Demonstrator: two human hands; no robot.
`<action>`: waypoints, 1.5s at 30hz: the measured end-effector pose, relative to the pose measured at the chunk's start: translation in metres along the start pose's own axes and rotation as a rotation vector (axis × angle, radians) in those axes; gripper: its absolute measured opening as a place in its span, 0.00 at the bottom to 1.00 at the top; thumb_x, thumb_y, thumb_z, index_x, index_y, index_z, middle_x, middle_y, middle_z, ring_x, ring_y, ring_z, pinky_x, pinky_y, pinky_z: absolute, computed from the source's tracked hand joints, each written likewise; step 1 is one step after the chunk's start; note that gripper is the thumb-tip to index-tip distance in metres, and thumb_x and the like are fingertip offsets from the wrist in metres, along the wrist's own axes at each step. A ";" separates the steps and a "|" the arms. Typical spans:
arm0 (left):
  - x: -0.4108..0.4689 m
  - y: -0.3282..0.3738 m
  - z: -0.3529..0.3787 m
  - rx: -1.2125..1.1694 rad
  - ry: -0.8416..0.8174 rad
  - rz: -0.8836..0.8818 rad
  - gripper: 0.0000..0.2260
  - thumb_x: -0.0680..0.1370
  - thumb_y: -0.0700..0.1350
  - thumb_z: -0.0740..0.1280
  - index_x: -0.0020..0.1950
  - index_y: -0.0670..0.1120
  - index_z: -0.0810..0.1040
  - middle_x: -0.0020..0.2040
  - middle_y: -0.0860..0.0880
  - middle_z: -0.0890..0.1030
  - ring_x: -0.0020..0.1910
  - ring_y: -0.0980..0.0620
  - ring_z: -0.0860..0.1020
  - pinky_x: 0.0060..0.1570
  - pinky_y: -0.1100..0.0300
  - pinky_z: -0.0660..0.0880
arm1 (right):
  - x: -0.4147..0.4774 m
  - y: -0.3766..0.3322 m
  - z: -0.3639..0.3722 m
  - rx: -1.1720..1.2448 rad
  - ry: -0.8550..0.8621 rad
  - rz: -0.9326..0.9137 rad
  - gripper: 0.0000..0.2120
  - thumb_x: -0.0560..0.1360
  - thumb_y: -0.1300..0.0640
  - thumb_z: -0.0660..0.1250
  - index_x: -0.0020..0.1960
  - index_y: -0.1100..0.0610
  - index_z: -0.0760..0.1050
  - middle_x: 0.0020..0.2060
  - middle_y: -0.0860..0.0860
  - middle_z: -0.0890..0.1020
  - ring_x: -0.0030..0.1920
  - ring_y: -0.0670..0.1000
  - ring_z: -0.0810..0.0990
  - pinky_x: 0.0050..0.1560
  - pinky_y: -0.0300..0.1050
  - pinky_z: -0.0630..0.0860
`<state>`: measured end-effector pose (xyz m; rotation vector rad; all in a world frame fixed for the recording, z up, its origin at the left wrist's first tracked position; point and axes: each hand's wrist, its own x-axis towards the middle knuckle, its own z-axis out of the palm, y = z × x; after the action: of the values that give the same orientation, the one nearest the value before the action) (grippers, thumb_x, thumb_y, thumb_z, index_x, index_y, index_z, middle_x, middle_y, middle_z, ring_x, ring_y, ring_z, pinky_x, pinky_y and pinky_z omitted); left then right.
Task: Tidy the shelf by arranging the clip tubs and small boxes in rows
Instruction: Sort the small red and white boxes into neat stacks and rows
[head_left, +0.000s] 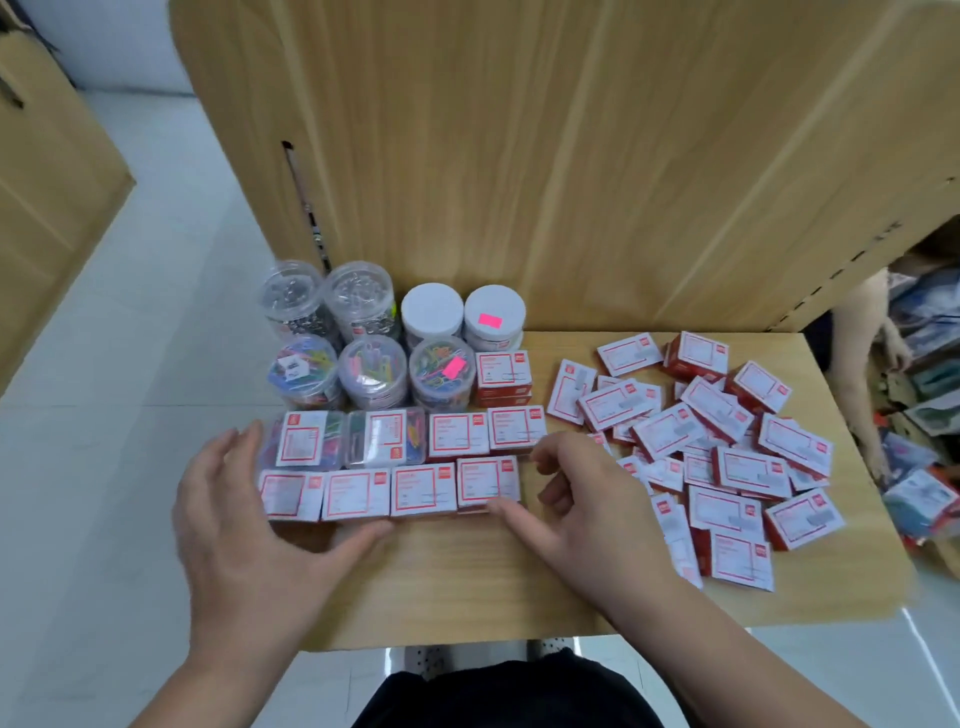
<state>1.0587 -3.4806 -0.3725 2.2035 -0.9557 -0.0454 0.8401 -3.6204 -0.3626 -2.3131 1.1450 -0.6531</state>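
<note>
The fingers (248, 441) of the left hand (249, 525) are spread wide and hold nothing. The fingertips lie at the left end of the front row (389, 491) of 4 small boxes, and the thumb reaches along its near edge; blur hides whether it touches. The right hand (592, 509) extends its thumb to the near right corner of the same row, touching or just beside it. Its other fingers are loosely curled and hold nothing. Behind the front row stands a second row (415, 436) of 2 clear boxes and 2 red-and-white boxes. Behind that stand 7 clip tubs (371, 371) in 2 rows, with a short stack of boxes closing the nearer one. All of this occupies the left half of the shelf (467, 582). A loose pile (727, 452) of unsorted boxes covers the right half. The step in hand appears to be squaring the front row between both hands. The next move probably calls for the right hand to reach to the pile, take 1 box and set it label-up against the right end of a row.
</note>
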 end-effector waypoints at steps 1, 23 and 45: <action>0.000 0.008 -0.001 0.017 0.026 0.052 0.54 0.55 0.69 0.72 0.74 0.45 0.61 0.73 0.43 0.63 0.74 0.44 0.59 0.73 0.47 0.57 | 0.002 0.003 -0.008 -0.005 0.017 -0.017 0.19 0.66 0.35 0.69 0.49 0.43 0.68 0.40 0.39 0.73 0.36 0.43 0.76 0.35 0.40 0.74; 0.047 0.266 0.203 0.090 -0.536 0.603 0.24 0.74 0.51 0.68 0.70 0.54 0.71 0.69 0.52 0.70 0.63 0.45 0.70 0.64 0.50 0.68 | 0.047 0.227 -0.171 -0.187 -0.106 0.066 0.18 0.69 0.44 0.73 0.56 0.51 0.79 0.51 0.47 0.80 0.52 0.52 0.77 0.51 0.41 0.68; 0.005 0.209 0.091 0.159 -0.288 0.298 0.20 0.72 0.47 0.75 0.62 0.49 0.78 0.57 0.54 0.78 0.57 0.53 0.74 0.59 0.59 0.71 | 0.090 0.221 -0.159 -0.178 -0.055 0.111 0.15 0.64 0.44 0.75 0.48 0.46 0.77 0.41 0.44 0.82 0.43 0.51 0.80 0.37 0.43 0.69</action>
<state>0.9050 -3.6363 -0.3065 2.2103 -1.4858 -0.1553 0.6615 -3.8451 -0.3539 -2.3763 1.3426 -0.4602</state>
